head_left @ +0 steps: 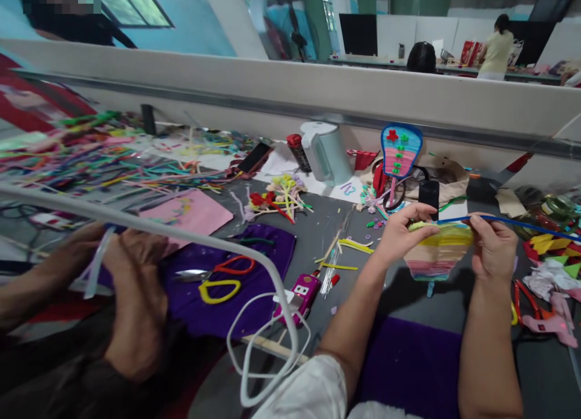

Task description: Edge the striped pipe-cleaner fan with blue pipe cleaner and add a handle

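Observation:
My left hand (pixel 406 232) pinches the upper left corner of a striped fan-shaped panel (pixel 433 255), yellow, peach, pink and teal, seemingly made of pipe cleaners. A blue pipe cleaner (pixel 526 223) runs along the panel's top edge and trails off to the right. My right hand (pixel 492 243) is closed on this blue strip at the panel's upper right corner. A small light-blue stub sticks out at the bottom of the panel. Behind my hands stands a finished-looking fan (pixel 400 152) with a blue rim, a red flower and green ones.
A co-worker's hands (pixel 136 255) work at the left. Scissors (pixel 220 280) lie on a purple cloth (pixel 272 243). A pink glue gun (pixel 551 319) is at the right, a magenta power strip (pixel 302 295) near the middle. A kettle (pixel 327 152) stands behind. A white tube (pixel 181 228) crosses the left.

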{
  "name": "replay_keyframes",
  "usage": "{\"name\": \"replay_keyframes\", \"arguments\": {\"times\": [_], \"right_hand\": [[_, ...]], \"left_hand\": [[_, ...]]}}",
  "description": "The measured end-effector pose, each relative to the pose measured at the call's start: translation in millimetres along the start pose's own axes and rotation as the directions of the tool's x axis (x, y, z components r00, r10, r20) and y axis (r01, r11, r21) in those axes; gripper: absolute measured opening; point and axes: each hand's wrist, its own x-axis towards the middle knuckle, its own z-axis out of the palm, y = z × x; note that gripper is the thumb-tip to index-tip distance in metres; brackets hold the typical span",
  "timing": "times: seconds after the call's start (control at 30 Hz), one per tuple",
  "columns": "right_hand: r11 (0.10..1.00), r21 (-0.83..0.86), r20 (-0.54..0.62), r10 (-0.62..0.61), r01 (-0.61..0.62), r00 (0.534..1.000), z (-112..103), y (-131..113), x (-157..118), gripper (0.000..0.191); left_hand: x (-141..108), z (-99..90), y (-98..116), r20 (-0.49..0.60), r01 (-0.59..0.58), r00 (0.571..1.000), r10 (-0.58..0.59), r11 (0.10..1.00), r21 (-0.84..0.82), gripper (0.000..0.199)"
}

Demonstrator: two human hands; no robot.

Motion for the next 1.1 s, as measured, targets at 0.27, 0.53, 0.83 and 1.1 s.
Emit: {"name": "replay_keyframes", "arguments": {"times": [0.27,0.53,0.83,1.1], "right_hand": [[1.0,-0.012,0.033,0.0,0.001,0.999,-2.4,0.0,0.9,0.016],[0.999,0.011,0.03,0.029,-0.03,0.999,-1.0,-1.5,2.0,0.014],[1.0,-0.029,0.037,-0.006,0.007,0.999,2.8,-3.4,1.4,0.016],[0.999,-0.021,0.021,-0.035,0.036,0.999,6.6,-8.3,-1.5,0.012]], "left_hand": [[1.1,0.6,-2.0,0.01,0.009,1.0,-0.009,1.0,-0.006,0.037],[2.2,0.6,-2.3,0.003,-0.01,1.0,0.01,1.0,-0.011,0.035],[3.1,-0.7,-1.5,-0.002,-0.006,1.0,0.006,1.0,0.027,0.035],[3.7,-0.1,-2.7,-0.018,-0.03,0.999,0.031,0.998,0.058,0.034]]}}
